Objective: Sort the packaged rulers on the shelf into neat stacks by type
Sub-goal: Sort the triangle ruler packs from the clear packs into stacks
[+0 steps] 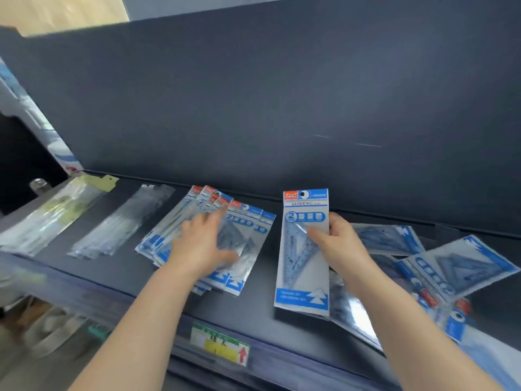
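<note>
In the head view, one dark shelf (262,292) is seen from above, closed behind by one dark back panel (282,108). Four groups of packaged rulers and one pack in hand are counted. At the far left lies one green stack (56,215) of packs with pale green headers; the number in it cannot be told through the blur. Beside it, apart, lies one clear stack (124,221) of long transparent packs, also not countable. Left of the middle, a fan pile (248,235) of blue-and-white set-square packs is spread slantwise, with at least six headers showing. The left hand (203,244) is laid flat on this pile, its fingers straight and somewhat apart, its outline blurred. One held pack (301,277), marked GEOMETRIC and 2, is kept upright over the shelf's middle, header away from the person. It is pinched at its right edge by the right hand (344,244), with the thumb on the front and the fingers curled behind. To the right, a right heap (462,266) of at least four similar packs lies crosswise and overlapping, partly under the right forearm. One price label (220,347), green, yellow and red, is fixed to the shelf's front edge.
</note>
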